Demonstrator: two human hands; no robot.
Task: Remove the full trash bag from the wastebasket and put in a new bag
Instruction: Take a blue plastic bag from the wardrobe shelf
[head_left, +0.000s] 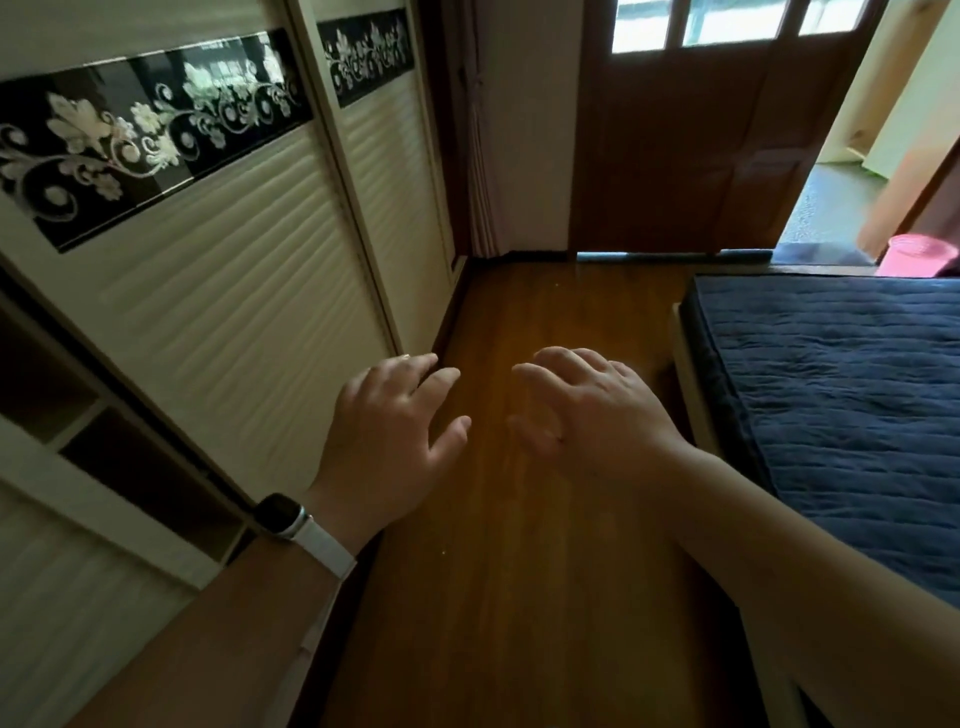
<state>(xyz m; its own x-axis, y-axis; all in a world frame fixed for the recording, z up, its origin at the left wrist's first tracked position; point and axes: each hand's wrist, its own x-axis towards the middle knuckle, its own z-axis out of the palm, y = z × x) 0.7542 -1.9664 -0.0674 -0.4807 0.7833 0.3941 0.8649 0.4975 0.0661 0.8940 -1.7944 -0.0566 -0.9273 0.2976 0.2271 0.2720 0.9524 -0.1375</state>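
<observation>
Over the wooden floor (519, 571), left hand (384, 431) and right hand (592, 415) hover, each grip spread apart, empty.

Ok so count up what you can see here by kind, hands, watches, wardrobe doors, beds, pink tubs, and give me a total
Hands: 2, left hand and right hand, both empty with fingers spread
Watches: 1, watch on the left wrist
Wardrobe doors: 2, near and far
Beds: 1, bed
Pink tubs: 1, pink tub
Total: 7

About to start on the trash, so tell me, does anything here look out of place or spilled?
Nothing looks spilled or damaged. The left hand and right hand hover empty over the wooden floor. No wastebasket shows; only a pink container sits past the open door.
</observation>
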